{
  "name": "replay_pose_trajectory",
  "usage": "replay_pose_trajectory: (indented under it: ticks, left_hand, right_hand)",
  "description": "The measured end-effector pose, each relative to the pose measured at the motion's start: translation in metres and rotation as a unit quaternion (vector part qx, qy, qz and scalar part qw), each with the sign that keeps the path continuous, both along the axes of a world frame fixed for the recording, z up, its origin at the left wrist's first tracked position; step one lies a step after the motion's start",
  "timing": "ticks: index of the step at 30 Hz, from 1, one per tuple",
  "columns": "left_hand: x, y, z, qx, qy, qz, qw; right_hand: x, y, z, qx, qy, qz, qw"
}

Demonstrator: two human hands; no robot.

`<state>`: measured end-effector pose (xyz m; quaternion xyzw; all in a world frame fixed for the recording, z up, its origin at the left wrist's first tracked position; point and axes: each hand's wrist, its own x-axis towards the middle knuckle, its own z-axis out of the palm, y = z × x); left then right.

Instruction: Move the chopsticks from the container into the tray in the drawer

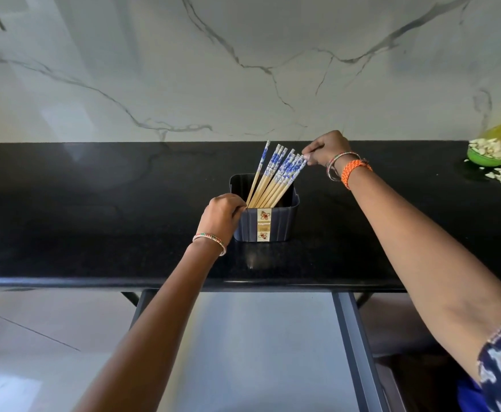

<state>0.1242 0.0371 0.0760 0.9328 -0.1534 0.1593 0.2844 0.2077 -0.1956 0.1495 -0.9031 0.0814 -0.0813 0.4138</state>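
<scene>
Black countertop (marble wall)

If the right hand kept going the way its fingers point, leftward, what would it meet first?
The right hand would first meet the blue-patterned tops of the chopsticks leaning in the container. Its fingertips look at or touching the nearest ones; depth is unclear.

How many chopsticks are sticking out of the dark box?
About 10 chopsticks, though they overlap, so some may be hidden. All stand leaning right in the container. The right hand touches the rightmost tips; the left hand grips the container.
</scene>
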Motion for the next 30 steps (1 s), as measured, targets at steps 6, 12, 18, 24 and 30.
replay_pose_trajectory:
  ticks: [6,12,18,24,30]
  left_hand:
    - [-0.008,-0.001,0.002,-0.014,0.021,-0.007,1.0]
    - [-0.026,0.001,0.018,-0.023,0.031,-0.01,0.999]
    - [-0.045,-0.014,0.058,-0.061,-0.007,-0.04,0.997]
    - [-0.077,-0.012,0.06,-0.106,-0.008,-0.032,0.994]
    - [-0.141,0.022,-0.016,-0.172,0.108,0.065,0.977]
  right_hand:
    - [-0.012,0.001,0.03,0.015,-0.014,-0.022,1.0]
    - [-0.038,-0.019,0.093,0.045,-0.074,-0.062,0.994]
    - [-0.085,-0.027,0.143,0.017,-0.185,-0.129,0.974]
    - [-0.145,-0.033,0.13,0.164,-0.274,-0.244,0.916]
    - [-0.225,-0.012,0.005,0.338,-0.181,-0.297,0.875]
